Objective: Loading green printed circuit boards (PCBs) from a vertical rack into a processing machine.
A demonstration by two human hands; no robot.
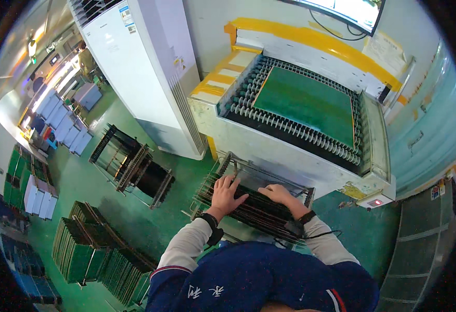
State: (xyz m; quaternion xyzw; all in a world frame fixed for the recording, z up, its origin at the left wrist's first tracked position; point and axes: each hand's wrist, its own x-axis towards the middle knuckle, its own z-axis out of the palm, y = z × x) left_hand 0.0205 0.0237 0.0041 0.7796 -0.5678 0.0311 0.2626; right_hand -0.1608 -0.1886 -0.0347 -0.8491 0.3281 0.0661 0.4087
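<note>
In front of me stands a wire rack (230, 158) with several thin dark panels (256, 210) on edge in it. My left hand (226, 196) is open over the rack's left part, thumb and fingers apart, touching or just above the panel edges. On the right part, my right hand (284, 197) has its fingers bent down and together at the panel edges. Its fingertips are partly hidden, so what it grips, if anything, cannot be made out. Just beyond the rack, a large green panel (307, 103) lies flat on the rollers (290, 130) of a conveyor machine (290, 161).
A tall white air conditioner (139, 67) stands left of the machine. On the green floor to the left are another wire rack (134, 169) and racks of green panels (82, 247). A screen (355, 13) hangs above the machine. A grey panelled unit (420, 244) stands at the right.
</note>
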